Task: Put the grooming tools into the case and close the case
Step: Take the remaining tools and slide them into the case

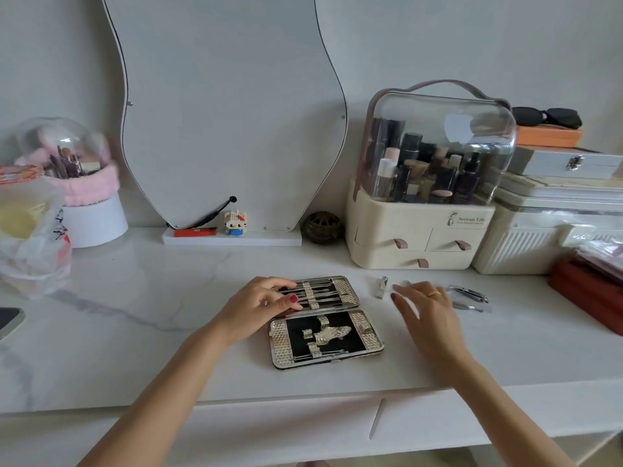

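Steadying the open case (325, 321) with your flat left hand (266, 303), your empty, loose-fingered right hand (423, 306) should pinch the small clipper (381, 287) by its sides.

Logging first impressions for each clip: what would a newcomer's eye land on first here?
The open grooming case at the middle of the white counter, slim metal tools strapped in its far half, with the left hand resting on that half. Just right of it, the right hand hovers over loose clippers and other tools. Behind stands a clear-domed cosmetics organizer full of bottles.
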